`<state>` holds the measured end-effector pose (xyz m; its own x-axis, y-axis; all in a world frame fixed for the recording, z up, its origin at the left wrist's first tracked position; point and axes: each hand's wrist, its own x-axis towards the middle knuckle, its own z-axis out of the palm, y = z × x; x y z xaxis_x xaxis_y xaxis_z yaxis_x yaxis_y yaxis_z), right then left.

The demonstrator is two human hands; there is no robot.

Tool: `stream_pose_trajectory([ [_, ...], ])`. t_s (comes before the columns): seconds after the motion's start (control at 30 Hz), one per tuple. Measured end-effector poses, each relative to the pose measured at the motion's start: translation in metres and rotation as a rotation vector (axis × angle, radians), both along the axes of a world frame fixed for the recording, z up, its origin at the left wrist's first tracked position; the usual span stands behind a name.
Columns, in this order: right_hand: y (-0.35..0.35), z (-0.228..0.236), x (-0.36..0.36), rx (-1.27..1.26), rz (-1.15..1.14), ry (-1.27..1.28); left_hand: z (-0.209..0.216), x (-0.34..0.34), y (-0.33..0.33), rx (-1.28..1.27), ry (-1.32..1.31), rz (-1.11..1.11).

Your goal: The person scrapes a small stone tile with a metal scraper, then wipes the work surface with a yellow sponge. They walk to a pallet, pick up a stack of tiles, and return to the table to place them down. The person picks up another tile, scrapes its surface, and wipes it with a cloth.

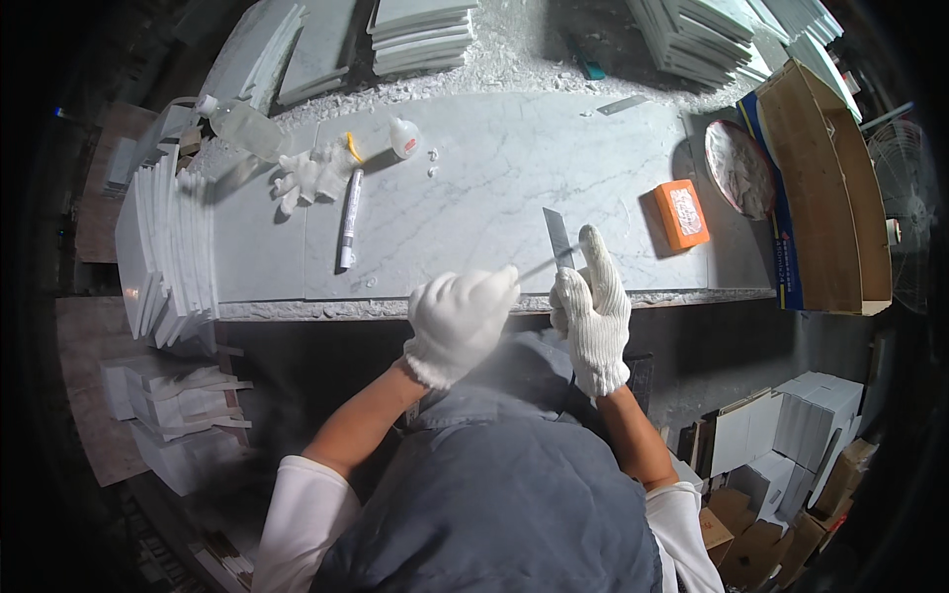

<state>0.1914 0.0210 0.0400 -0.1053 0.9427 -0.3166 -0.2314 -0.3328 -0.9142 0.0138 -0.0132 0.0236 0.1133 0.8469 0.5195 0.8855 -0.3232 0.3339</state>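
Both my hands wear white knitted gloves and meet just past the table's front edge. My left hand (457,321) is closed, with a thin grey strip (539,268) sticking out between thumb and fingers toward the right. Its far tip reaches the base of my right index finger; I cannot tell its kind. My right hand (596,326) pinches a flat grey blade (557,235) with a slanted end, like a snap-off knife blade, pointing up and away. The right index finger is stretched out beside it. A similar blade (623,104) lies farther back on the table.
On the marble slab (474,198) lie a marker (350,219), spare gloves (314,176), a small squeeze bottle (403,137) and an orange block (681,213). A clear bottle (245,128), stacked white tiles (170,252), a round dish (739,170) and a cardboard box (825,193) flank it.
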Motion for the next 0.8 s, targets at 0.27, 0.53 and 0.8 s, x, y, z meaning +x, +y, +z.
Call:
stream_pose_trajectory([
  [0.27,-0.004,-0.003,0.01,0.01,-0.059,0.076,0.009,-0.009,0.023,0.016,-0.147,0.083],
  [0.53,-0.001,-0.009,0.007,0.045,-0.023,0.02,-0.002,0.006,0.027,-0.094,0.03,0.045],
  [0.8,0.003,-0.023,0.003,0.012,-0.042,0.185,0.006,0.002,0.035,-0.717,-1.136,0.128],
])
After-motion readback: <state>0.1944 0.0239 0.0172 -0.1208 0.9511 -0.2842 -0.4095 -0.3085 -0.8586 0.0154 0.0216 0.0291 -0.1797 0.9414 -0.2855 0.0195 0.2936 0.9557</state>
